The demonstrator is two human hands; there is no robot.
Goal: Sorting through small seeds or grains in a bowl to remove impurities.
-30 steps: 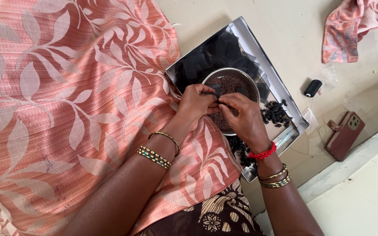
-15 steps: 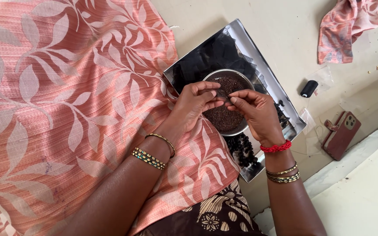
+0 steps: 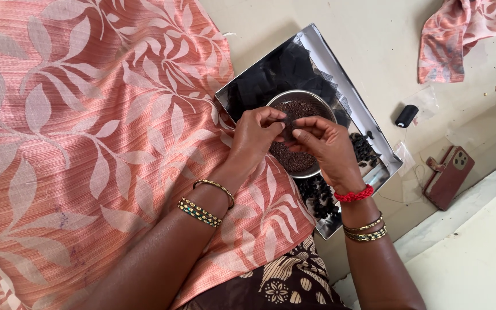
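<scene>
fingertips of the left hand (image 3: 258, 136) and right hand (image 3: 327, 144) pinch together over the steel bowl (image 3: 301, 99), apparently grasping one small dark piece between them, though it is too small to tell for sure. the bowl sits directly beneath the fingers on a shiny metal tray (image 3: 322, 51) resting on a pale floor, beside peach leaf-print cloth (image 3: 87, 115). a black spool (image 3: 406, 115) and phone (image 3: 448, 175) lie nearby. the bowl holds dark brown, grainy seeds.

Head view — steeply downward, close
</scene>
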